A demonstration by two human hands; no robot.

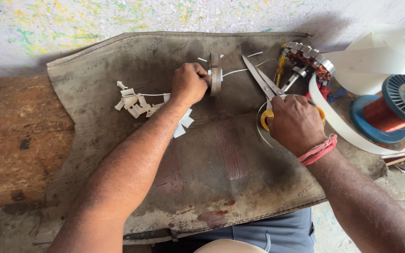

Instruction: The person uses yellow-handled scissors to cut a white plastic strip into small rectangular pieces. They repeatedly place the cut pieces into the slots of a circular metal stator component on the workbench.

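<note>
The scissors (264,83) lie flat on the worn mat (212,164), blades pointing away from the person and a little to the left, and the right hand (295,122) covers their yellow handles, fingers curled over and into the loops so the tool seems ready to lift. A thin white paper strip (240,71) runs from the blades' side across to the left hand (190,83), which is closed in a fist around a small metal ring-shaped part (215,74) standing on edge. The strip looks pinched there, held fairly taut, which would make it easy to cut cleanly.

Just left of that fist sits a little heap of short paper pieces (132,101), with a few more (183,124) under the forearm; they sit within easy reach rather than scattered.

Beyond the scissors, a motor winding core (311,60) with metal teeth and copper wire rests tilted at the far edge of the mat. To the right, a wide roll of white paper (376,61) has a long band trailing down past the right wrist, and a blue spool of copper wire (390,112) sits beside it. A red thread band (318,151) circles the right wrist. The mat covers a rough, rust-stained table (15,140), probably to give a smoother surface.
</note>
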